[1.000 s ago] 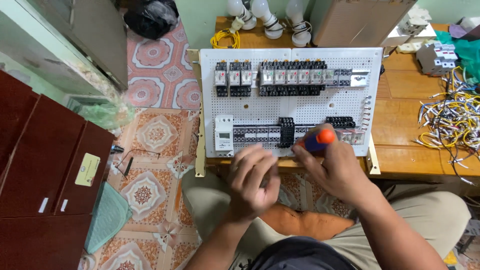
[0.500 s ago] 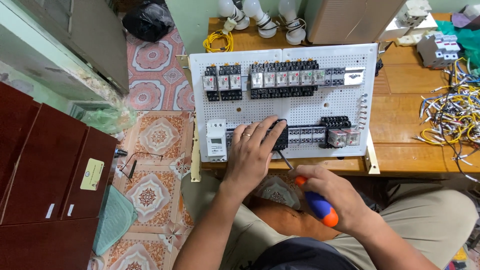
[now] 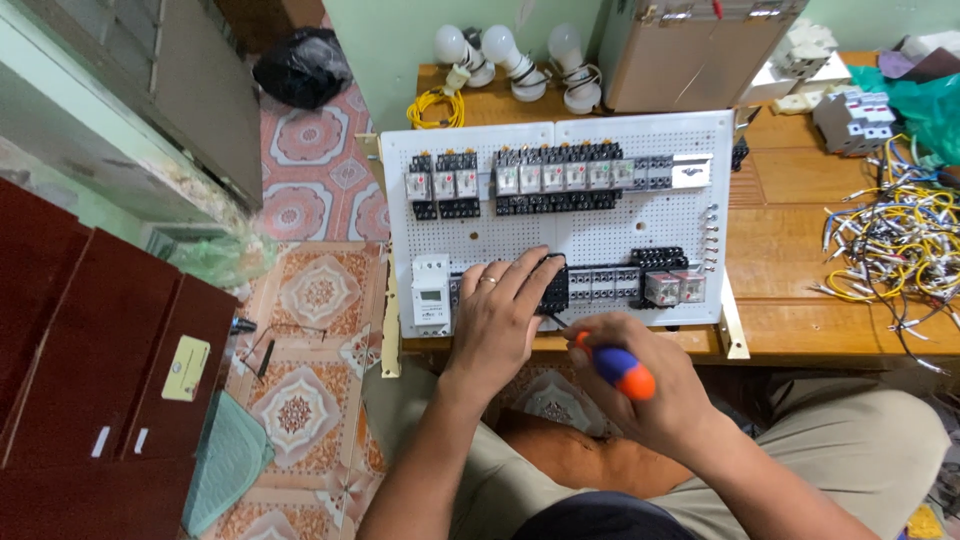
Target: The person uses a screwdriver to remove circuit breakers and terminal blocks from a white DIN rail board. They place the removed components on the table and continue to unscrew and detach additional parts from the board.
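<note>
Left hand (image 3: 500,315) now pressing black relay socket (image 3: 553,285) on white perforated panel (image 3: 600,225), fingers spread. Right hand (image 3: 640,385) clenched around orange-blue screwdriver (image 3: 612,362), pulled back from 1 s ago, tip angled at socket.

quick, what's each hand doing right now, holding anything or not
Left hand: open, fingers laid on the black block in the white panel's lower row.
Right hand: closed on the orange-and-blue screwdriver.
</note>
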